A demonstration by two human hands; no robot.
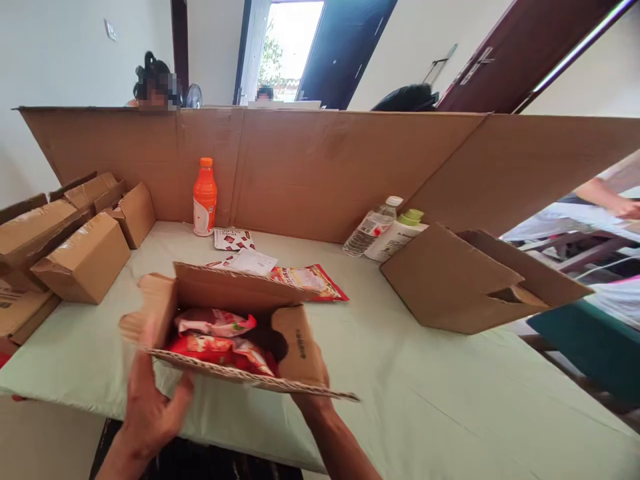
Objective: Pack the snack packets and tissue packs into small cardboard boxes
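An open cardboard box [303, 343] is at the front of the table, tipped toward me, with its flaps raised. Inside lie red and pink snack packets [215, 343]. My left hand [150, 400] grips the box at its left front corner; the fingers reach up along the blurred side flap and the thumb is in front. Under the right front edge, my right hand [313, 402] supports the box, its fingers mostly hidden behind the cardboard. Just behind the box lie a red and yellow food packet [313, 281] and a white packet [253, 262].
Several cardboard boxes [85, 257] stand at the left. An orange drink bottle [205, 200] is by the cardboard screen [300, 173], near a flat sachet [234, 239]. A clear bottle [370, 230], a white bottle [395, 239] and another open box [450, 280] stand right. People are beyond.
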